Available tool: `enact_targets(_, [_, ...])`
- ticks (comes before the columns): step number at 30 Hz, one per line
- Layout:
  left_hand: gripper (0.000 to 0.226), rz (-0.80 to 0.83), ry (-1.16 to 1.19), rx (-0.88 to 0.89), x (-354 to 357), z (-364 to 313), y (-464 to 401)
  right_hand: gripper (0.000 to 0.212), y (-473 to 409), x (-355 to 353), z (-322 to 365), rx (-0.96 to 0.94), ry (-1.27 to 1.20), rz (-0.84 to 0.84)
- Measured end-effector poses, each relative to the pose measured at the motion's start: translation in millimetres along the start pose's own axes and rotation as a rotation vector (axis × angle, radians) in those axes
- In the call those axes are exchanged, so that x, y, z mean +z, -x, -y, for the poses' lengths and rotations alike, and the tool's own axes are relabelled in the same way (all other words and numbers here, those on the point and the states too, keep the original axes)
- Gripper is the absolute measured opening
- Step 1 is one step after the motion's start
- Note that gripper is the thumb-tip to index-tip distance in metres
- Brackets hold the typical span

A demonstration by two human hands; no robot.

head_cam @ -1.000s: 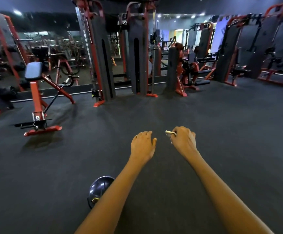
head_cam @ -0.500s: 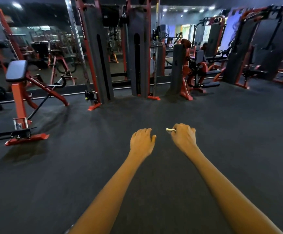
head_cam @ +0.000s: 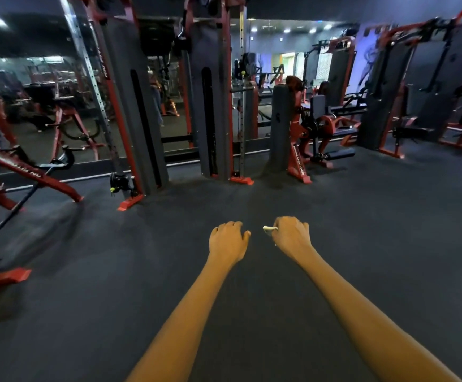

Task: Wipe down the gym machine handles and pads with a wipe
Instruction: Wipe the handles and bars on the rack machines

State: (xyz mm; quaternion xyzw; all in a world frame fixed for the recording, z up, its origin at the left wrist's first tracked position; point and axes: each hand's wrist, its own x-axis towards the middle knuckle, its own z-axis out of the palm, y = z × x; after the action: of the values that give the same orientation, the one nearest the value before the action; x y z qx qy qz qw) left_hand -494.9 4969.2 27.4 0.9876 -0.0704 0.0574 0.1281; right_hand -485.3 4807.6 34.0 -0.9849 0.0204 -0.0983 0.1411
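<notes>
Both my arms stretch forward over dark rubber floor. My right hand (head_cam: 290, 237) is closed around a small pale folded wipe (head_cam: 269, 229), whose end pokes out past the thumb side. My left hand (head_cam: 228, 241) hangs beside it with curled fingers and holds nothing. Ahead stand red-framed gym machines: a cable tower (head_cam: 213, 106) straight in front, a seated machine with a black roller pad (head_cam: 340, 153) to the right of it, and a red bench frame (head_cam: 31, 175) at the left edge. None of them is within reach of my hands.
A mirror wall (head_cam: 45, 100) runs behind the left machines. A second weight-stack column (head_cam: 130, 111) stands left of centre with a pulley (head_cam: 120, 183) at its foot. More red machines (head_cam: 422, 106) line the right side. Open floor (head_cam: 362, 230) lies between me and the machines.
The view has advanced toward the cable towers and turned right; the left bench has slid almost out of view and the dark ball by my left arm is gone. My hands keep their pose.
</notes>
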Motion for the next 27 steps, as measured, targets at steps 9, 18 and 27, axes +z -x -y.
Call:
enact_targets(9, [0.044,0.042,-0.008,-0.005,16,24,-238,0.022,-241,42,-2,0.041,-0.038,0.032])
enact_targets(18, [0.045,0.061,-0.014,-0.055,61,40,-495,0.023,-504,97,-24,0.009,-0.010,0.069])
enact_targets(27, [0.040,0.007,-0.020,-0.068,68,57,-739,0.033,-757,129,-28,-0.026,-0.025,0.063])
